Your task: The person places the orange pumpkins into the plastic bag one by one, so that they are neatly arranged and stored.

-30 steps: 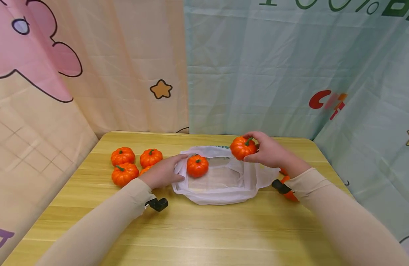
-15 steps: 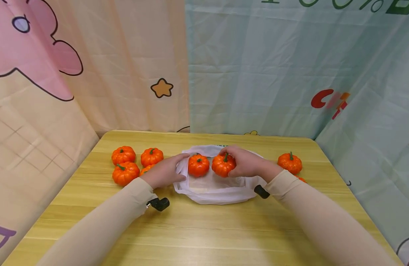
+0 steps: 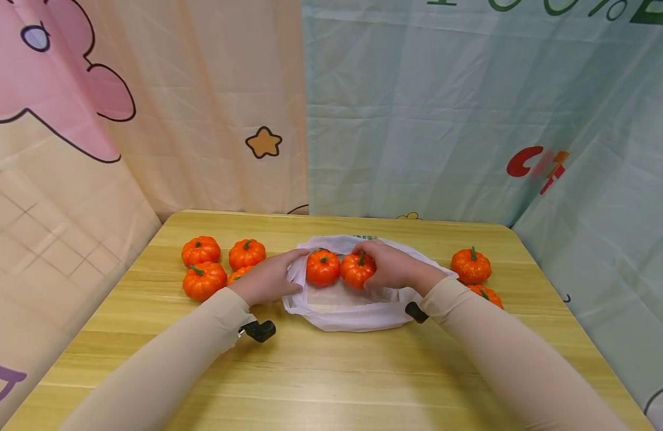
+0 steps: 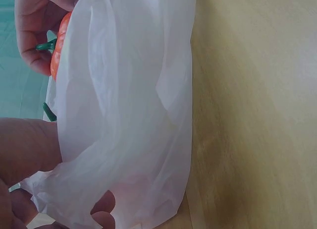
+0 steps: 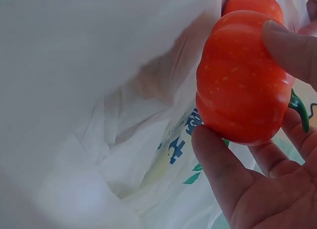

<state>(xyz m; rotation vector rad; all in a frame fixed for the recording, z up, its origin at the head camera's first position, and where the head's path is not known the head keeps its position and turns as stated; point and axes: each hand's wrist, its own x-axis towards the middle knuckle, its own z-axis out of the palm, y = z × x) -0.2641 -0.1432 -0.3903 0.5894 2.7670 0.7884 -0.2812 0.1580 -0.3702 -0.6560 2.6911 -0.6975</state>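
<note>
A white plastic bag (image 3: 358,317) lies with its mouth spread on the wooden table. The left hand (image 3: 267,280) grips its left rim; in the left wrist view the thumb (image 4: 29,144) lies over the edge while fingertips show on the other side. Inside the mouth, close to that hand, sits one small orange pumpkin (image 3: 323,269) with a green stem. The right hand (image 3: 393,266) holds another orange pumpkin (image 3: 357,272) over the bag's opening, right beside the first. Thumb and fingers surround this held pumpkin in the right wrist view, its stem pointing toward the palm.
Several more pumpkins (image 3: 204,281) are grouped on the table (image 3: 331,377) at the left, one partly behind the left hand. On the right stand two pumpkins (image 3: 470,266), the nearer partly covered by the sleeve. Printed curtains (image 3: 407,120) hang behind the table.
The right hand has carried its pumpkin leftward and down to the bag's mouth, beside the other pumpkin. Pumpkins at the right have come into fuller view. The left hand keeps its place.
</note>
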